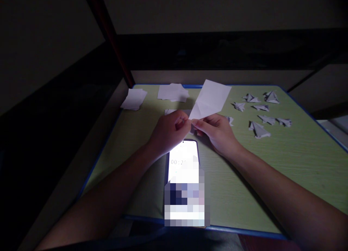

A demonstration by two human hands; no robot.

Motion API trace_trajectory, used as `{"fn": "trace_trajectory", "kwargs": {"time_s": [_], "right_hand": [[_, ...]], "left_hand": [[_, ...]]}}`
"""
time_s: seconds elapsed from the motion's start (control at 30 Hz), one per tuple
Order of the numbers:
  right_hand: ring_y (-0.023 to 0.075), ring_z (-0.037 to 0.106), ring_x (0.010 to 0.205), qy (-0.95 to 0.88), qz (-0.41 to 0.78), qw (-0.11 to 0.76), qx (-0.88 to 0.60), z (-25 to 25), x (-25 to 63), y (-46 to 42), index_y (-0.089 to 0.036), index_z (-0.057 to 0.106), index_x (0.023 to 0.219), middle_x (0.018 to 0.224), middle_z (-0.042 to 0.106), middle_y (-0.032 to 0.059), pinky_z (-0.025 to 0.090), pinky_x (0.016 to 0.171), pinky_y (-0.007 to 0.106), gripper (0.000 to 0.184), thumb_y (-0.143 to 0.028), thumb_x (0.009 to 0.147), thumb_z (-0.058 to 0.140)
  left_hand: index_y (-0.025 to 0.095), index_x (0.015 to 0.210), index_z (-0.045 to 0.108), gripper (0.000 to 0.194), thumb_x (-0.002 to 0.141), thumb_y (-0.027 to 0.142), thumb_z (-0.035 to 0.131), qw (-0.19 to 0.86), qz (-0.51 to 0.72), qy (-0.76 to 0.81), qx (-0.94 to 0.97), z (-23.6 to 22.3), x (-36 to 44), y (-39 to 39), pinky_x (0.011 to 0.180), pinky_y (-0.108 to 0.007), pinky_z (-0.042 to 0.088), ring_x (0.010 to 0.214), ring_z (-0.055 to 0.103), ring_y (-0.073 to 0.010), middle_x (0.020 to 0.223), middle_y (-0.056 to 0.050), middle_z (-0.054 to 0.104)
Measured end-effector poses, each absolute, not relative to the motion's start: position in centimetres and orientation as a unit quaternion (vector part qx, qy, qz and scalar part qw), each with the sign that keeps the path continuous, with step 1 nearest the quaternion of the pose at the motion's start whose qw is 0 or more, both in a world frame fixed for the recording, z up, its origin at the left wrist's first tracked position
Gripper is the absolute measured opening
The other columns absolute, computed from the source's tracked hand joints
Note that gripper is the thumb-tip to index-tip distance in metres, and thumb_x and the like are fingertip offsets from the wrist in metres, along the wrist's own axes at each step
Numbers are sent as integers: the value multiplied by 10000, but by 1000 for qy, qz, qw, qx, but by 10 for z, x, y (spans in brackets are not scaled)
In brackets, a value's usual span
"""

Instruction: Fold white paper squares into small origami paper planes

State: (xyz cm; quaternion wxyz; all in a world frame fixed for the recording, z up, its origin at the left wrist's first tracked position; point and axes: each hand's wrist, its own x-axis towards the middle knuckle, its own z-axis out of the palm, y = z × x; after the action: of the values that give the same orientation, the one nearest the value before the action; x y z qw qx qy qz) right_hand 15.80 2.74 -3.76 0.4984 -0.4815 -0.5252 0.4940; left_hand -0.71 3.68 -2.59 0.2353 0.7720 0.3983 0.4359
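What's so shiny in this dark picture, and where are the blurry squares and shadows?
Head view: the phone glares white, and blocky squares hide its lower part. Same head view: the back wall is very dim, the held paper sheet looks pale, and a dark shadow edges the right forearm.

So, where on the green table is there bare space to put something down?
A wide patch looks bare between the folded papers, the right forearm and the right edge of the table; a smaller one between the left paper stack and left hand. The middle is crowded: phone, held sheet, left hand and right hand.
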Motion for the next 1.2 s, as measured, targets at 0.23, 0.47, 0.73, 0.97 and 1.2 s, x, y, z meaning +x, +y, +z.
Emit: {"fn": "trace_trajectory", "kwargs": {"time_s": [0.23,0.47,0.73,0.97,1.2], "right_hand": [[79,417,452,-535,493,500,-470,-39,159,27,-185,638,536,482,553,-28,258,476,283,261,-321,723,757],[77,417,444,-535,489,499,-475,-37,158,28,-180,641,538,475,556,-25,261,472,281,256,-317,722,756],[77,415,445,-520,492,508,-479,-36,157,26,-183,625,532,476,551,-27,262,469,276,260,-315,721,744],[80,417,440,-525,482,508,-485,-38,157,27,-187,615,523,467,546,-24,270,465,276,269,-305,738,727],[78,419,440,-520,483,512,-484,-39,159,28,-181,625,546,477,559,-23,265,462,280,256,-308,737,741]], "left_hand": [[186,663,475,159,803,161,545,240,438,393,772,-27,-6,36,432,-206,260,427,350,-58,474,92,381],[179,674,509,146,810,165,561,220,432,400,778,-27,-7,38,446,-212,269,432,354,-56,481,93,390],[171,709,586,121,828,195,580,202,422,416,780,-28,-8,38,471,-227,295,433,366,-57,478,95,411],[178,720,635,131,836,215,588,197,403,436,780,-26,-8,37,481,-247,302,434,355,-65,471,89,401],[173,753,683,130,837,232,603,197,397,446,777,-25,-8,37,476,-257,283,440,369,-69,474,81,423]]}}
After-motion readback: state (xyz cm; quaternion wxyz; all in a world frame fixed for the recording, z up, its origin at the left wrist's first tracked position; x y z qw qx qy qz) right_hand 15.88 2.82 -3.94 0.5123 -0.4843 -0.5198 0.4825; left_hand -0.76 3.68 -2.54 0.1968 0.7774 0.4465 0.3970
